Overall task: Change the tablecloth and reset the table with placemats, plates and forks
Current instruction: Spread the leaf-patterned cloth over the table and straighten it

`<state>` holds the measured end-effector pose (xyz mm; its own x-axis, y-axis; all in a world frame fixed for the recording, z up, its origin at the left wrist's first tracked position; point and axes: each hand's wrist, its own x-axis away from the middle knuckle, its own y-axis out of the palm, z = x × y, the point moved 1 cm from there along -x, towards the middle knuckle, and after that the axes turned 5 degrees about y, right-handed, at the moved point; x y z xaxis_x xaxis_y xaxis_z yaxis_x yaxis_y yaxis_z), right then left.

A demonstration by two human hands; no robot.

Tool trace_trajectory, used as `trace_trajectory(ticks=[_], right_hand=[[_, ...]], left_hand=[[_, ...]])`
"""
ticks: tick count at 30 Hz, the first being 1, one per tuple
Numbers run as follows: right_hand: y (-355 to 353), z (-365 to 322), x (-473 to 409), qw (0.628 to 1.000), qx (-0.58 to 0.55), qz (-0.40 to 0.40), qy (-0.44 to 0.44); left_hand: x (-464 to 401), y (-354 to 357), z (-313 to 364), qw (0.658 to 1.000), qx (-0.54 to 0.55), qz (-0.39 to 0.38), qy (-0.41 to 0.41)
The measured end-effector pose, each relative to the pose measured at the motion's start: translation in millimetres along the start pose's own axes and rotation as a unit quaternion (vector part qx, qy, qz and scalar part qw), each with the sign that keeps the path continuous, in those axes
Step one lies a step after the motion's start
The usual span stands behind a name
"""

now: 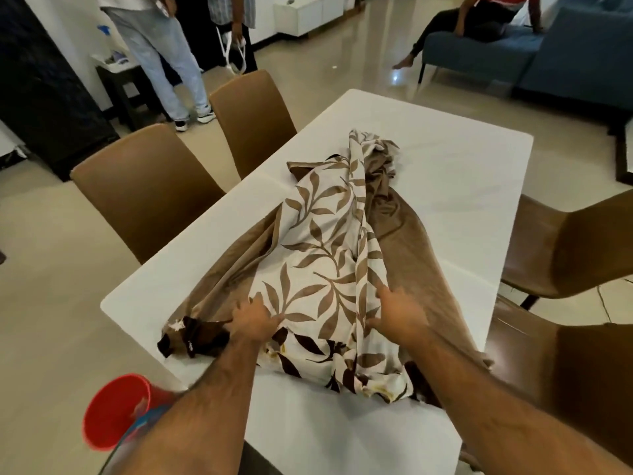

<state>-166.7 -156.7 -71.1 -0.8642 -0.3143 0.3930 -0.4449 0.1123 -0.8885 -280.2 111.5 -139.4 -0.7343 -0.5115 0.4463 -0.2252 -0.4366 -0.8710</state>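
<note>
Tablecloth [329, 255] bunched (brown leaf print)

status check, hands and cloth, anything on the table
Left hand and right hand both gripping the leaf-print tablecloth. Cloth bunched mid white table, not spread. No placemats, plates or forks in view.

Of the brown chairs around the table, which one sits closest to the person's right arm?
The near right chair, bottom right, beside the right forearm. The other right chair sits farther up the table; two more stand across on the left.
</note>
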Motion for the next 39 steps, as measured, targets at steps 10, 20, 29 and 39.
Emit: trace_trajectory(ticks=[10,20,29,39], right_hand=[[36,-3,-7,0.950,0.215,-0.199,0.113],[23,-22,-22,0.993,0.041,-0.027,0.110],[55,-6,-7,0.973,0.098,-0.127,0.166],[42,-15,-18,0.989,0.058,-0.012,0.132]], left_hand=[[-77,-29,-145,0.973,-0.066,-0.125,-0.182],[-50,-32,-68,0.997,0.055,0.035,-0.042],[-79,-56,-138,0.994,0.036,-0.056,-0.087],[-58,-33,-41,0.999,0.022,0.000,0.044]])
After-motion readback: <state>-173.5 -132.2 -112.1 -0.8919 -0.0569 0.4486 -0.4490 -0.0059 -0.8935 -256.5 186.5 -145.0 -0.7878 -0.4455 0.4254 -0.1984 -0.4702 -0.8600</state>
